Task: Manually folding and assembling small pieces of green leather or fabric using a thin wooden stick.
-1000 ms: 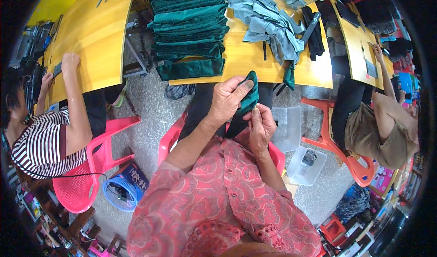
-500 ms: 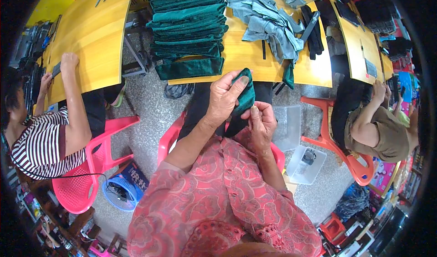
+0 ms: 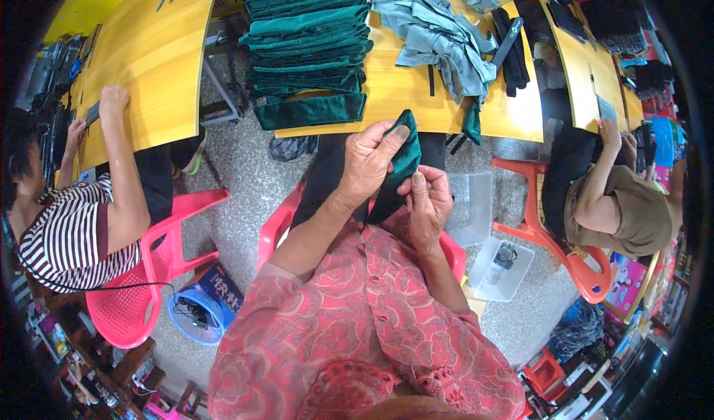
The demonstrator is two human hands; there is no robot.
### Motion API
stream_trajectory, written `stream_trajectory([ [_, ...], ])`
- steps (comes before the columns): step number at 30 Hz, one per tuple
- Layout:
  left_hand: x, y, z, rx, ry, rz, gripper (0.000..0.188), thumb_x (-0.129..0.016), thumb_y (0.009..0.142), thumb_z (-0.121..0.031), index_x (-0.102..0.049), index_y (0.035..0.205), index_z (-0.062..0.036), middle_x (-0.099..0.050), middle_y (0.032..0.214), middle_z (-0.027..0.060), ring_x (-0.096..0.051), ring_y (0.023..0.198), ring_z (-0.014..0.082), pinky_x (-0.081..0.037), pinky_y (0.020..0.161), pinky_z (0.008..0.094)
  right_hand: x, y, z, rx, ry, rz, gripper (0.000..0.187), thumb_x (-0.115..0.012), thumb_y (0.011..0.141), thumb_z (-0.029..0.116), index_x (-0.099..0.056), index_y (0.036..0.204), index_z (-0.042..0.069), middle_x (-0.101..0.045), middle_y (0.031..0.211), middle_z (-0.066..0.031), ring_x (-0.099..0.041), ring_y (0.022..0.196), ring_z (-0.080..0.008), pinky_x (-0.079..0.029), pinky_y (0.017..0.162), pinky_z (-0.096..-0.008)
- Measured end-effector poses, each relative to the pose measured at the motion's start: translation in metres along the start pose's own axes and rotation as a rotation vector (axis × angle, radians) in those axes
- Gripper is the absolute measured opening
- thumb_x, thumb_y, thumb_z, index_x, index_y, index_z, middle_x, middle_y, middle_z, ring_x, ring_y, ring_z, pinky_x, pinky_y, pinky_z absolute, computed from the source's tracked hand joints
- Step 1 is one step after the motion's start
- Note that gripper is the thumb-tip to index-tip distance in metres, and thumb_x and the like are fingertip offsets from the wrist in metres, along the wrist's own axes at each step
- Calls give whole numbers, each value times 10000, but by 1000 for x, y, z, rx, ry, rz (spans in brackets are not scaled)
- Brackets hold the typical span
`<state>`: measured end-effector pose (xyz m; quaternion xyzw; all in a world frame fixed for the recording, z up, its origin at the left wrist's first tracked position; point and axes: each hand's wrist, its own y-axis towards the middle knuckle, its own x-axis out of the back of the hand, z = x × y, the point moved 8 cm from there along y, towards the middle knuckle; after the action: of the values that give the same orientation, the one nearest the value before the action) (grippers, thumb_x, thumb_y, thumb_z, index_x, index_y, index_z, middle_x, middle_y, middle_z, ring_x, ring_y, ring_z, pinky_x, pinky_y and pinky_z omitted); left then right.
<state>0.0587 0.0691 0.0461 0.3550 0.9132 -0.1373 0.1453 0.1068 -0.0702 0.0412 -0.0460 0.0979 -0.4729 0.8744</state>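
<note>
Over my lap, just off the table's near edge, I hold a dark green velvet strip (image 3: 406, 156). My left hand (image 3: 367, 163) is closed on its upper part, thumb lying on top of the cloth. Lower down, my right hand (image 3: 428, 200) pinches the strip's right edge between thumb and fingers. Part of the strip is hidden by my hands. Beyond them, a tall row of folded green velvet bands (image 3: 309, 40) lies on the yellow table (image 3: 394, 96), with one band (image 3: 311, 112) flat at the near edge.
Grey-blue cloth strips (image 3: 446, 44) lie heaped right of the velvet, beside black strips (image 3: 513, 70). Clear plastic bins (image 3: 502, 270) stand on the floor to my right. People sit at tables on both sides: a striped top (image 3: 74, 234) left, a brown top (image 3: 632, 208) right.
The velvet strip and my hands have shifted very slightly to the right; both hands keep their hold. At right, the co-worker's arm has moved a little.
</note>
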Motion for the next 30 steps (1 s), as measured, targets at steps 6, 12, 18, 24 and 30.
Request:
stream_trajectory([
  [6,9,6,-13,-72,12,-59,188,-622,913,-168,-658,983,3,-608,779,-31,-526,707,18,-447,614,191,2,8,8,34,-194,64,106,-527,947,84,-542,1021,9,-619,723,-34,-485,573,-41,-379,513,-187],
  [12,8,23,-21,-89,66,22,211,-601,926,-183,-657,1003,6,-643,792,-3,-559,683,36,-463,602,200,6,12,23,155,-423,166,66,-540,927,44,-584,965,13,-628,705,-23,-514,576,-37,-380,502,-183],
  [18,-15,32,-30,-70,181,331,231,-587,937,-194,-648,1020,12,-692,832,60,-645,750,94,-523,647,240,19,20,56,250,-728,290,65,-555,878,-7,-605,920,-2,-652,692,-79,-663,650,-140,-490,567,-253],
  [24,-32,30,-22,-37,195,446,228,-587,935,-188,-645,1021,15,-692,837,59,-638,753,90,-526,667,246,25,22,84,325,-1028,401,138,-580,789,-53,-613,895,28,-631,724,-121,-661,664,-221,-498,589,-314],
  [30,-60,25,-9,-28,331,604,183,-610,908,-163,-668,965,0,-687,818,18,-624,746,68,-500,672,230,8,14,92,382,-1205,550,190,-585,726,-67,-630,874,43,-621,775,-127,-632,724,-318,-485,606,-374],
])
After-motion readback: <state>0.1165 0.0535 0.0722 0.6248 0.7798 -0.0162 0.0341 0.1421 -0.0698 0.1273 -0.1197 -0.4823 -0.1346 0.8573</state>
